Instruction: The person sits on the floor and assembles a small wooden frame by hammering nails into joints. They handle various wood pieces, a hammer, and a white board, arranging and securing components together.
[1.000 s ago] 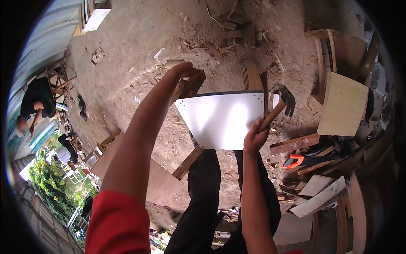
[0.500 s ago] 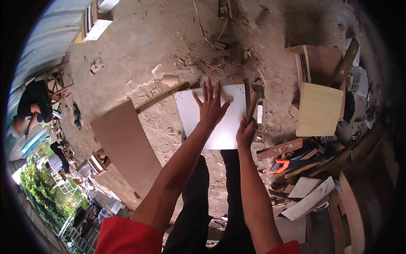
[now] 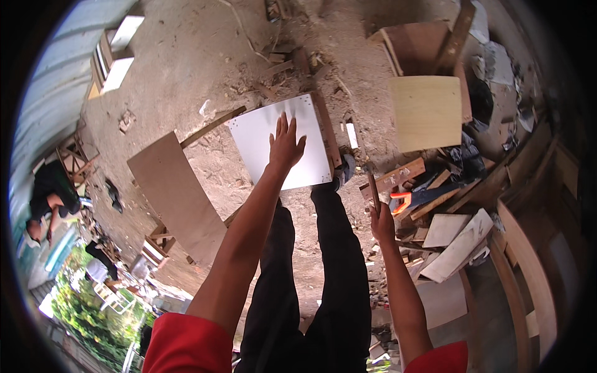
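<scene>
Left hand (image 3: pixel 285 144) spread flat on white panel (image 3: pixel 261 140) lying straight ahead on the ground, long axis running away from the feet, right hand (image 3: pixel 382 225) well apart, clamped on hammer handle (image 3: pixel 372 189) (head blurred, beside panel's right edge).

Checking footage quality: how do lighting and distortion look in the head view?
Head view: daylight makes the white rectangular panel under the left hand bright, nearly washed out; the right hand grips a wooden-handled tool; fisheye bends edges toward the black rim.
</scene>
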{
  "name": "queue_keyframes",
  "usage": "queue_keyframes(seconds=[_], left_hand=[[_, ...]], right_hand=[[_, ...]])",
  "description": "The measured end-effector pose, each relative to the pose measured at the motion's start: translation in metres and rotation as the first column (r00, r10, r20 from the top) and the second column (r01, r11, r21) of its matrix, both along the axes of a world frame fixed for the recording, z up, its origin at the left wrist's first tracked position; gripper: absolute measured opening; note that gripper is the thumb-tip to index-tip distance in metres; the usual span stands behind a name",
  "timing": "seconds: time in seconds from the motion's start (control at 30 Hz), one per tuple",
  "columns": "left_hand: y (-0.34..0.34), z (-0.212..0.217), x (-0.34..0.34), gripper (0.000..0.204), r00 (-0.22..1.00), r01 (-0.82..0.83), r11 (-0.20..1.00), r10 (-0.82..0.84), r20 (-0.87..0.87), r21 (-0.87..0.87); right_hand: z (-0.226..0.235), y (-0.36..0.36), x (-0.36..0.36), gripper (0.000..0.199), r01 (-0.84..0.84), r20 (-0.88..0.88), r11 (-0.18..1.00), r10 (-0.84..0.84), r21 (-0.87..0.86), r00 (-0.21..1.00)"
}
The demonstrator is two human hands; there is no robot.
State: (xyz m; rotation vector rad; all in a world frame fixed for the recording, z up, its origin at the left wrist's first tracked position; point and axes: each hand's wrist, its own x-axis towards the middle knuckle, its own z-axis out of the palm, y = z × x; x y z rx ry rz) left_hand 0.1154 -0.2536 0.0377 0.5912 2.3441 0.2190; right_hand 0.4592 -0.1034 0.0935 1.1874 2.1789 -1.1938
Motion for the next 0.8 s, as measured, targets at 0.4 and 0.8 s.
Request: queue_keyframes(seconds=[0.4, 0.8], left_hand=[[0.036, 0.138, -0.015, 0.021, 0.966, 0.255, 0.919, -0.225, -0.131, 0.3], [0.278, 0.241, -0.051, 0.029, 0.829, 0.519, 0.773, -0.56, 0.007, 0.366]], right_hand=[[0.071, -0.033, 0.048, 0.041, 0.557, 0.102, 0.83, -0.55, -0.043, 0.829], [0.165, -0.024, 0.003, 0.044, 0.931, 0.128, 0.048, -0.987, -0.362, 0.1]])
